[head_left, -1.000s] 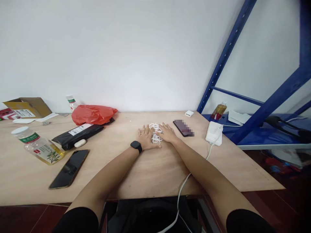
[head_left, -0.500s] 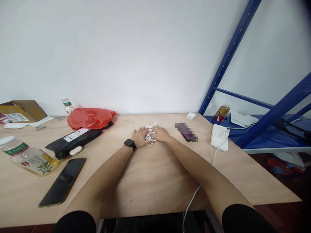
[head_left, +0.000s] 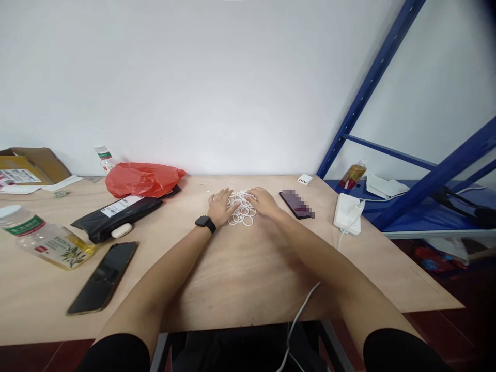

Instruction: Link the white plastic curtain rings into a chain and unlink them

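Observation:
A pile of several small white rings point(head_left: 242, 210) lies on the wooden table point(head_left: 240, 268), far from me. My left hand point(head_left: 220, 205), with a black watch on its wrist, rests flat at the pile's left side, fingers stretched onto the rings. Resting at the pile's right side, my right hand point(head_left: 264, 200) has its fingers spread over the rings. Neither hand grips anything.
A dark phone point(head_left: 296, 203) lies right of the rings, then a white charger point(head_left: 347, 220) with a cable. At the left are a red bag point(head_left: 141, 179), a black pouch point(head_left: 116, 212), a black phone point(head_left: 103, 276), a bottle point(head_left: 44, 237) and a cardboard box point(head_left: 29, 165). Blue shelving point(head_left: 422, 175) stands right.
Both hands have parted slightly, so more of the white rings show, spread out between them. The view has shifted a little.

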